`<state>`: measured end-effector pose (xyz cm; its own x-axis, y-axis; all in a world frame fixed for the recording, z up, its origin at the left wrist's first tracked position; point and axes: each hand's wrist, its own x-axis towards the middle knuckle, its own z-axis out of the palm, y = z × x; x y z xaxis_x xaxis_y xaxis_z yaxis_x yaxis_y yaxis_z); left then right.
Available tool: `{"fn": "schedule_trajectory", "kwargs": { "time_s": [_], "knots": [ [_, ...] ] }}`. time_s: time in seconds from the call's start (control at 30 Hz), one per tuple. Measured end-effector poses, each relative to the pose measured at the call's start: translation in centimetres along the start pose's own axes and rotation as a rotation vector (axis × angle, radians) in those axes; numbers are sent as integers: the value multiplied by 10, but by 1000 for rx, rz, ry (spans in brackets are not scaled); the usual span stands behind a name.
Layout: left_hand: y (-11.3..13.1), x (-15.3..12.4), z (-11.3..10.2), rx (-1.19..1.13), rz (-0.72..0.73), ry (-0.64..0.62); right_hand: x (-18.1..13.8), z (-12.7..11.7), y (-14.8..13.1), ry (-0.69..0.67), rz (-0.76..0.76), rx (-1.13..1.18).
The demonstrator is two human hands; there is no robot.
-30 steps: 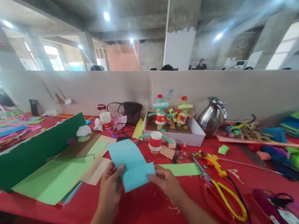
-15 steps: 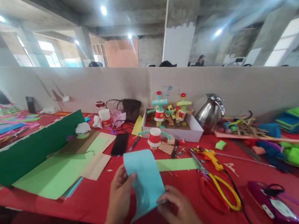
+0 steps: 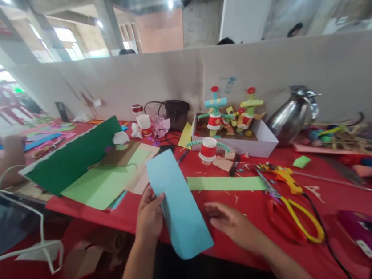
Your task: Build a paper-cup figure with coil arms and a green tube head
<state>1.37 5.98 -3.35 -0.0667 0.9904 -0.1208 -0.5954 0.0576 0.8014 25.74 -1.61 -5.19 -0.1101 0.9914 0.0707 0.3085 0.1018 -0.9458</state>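
My left hand [image 3: 150,215] pinches the left edge of a light blue strip of paper [image 3: 179,207], which hangs over the front edge of the table. Just right of the strip, my right hand [image 3: 231,224] is off the paper with its fingers apart. Behind them lies a light green paper strip [image 3: 226,183] on the red tablecloth. To the right rest scissors [image 3: 285,204] with red and yellow handles, next to a yellow glue gun [image 3: 286,177]. Beyond the green strip stands a red and white paper cup [image 3: 208,150] with coiled paper arms.
At left, a green board [image 3: 77,158] stands by light green sheets [image 3: 93,186]. A white box [image 3: 260,142] with paper-cup figures, a steel jug [image 3: 292,116] and a purple device [image 3: 368,235] are toward the right. Another person's arm [image 3: 7,162] rests at far left.
My right hand has let go of the blue paper and moved right. The paper now hangs flatter and longer in my left hand. The view has tilted down and swung left.
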Motion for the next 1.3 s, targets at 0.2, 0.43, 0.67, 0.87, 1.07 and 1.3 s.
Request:
{"fn": "schedule_trajectory", "kwargs": {
  "time_s": [0.2, 0.43, 0.67, 0.87, 1.07, 1.3],
  "knots": [
    [-9, -11, 13, 21, -55, -44, 2, 6, -10, 216, 94, -6],
    [-16, -25, 20, 114, -62, -119, -12, 38, -23, -97, 101, 188],
    [23, -11, -34, 817, 230, -49, -5, 40, -27, -135, 71, -136],
    [89, 35, -109, 1697, 531, 301, 19, 47, -46, -198, 90, -217],
    [109, 57, -130, 1593, 342, 315, 70, 51, -80, -175, -117, -267],
    [95, 61, -137, 1283, 451, 493, 188, 110, -131, -180, -257, 87]
  ]
}}
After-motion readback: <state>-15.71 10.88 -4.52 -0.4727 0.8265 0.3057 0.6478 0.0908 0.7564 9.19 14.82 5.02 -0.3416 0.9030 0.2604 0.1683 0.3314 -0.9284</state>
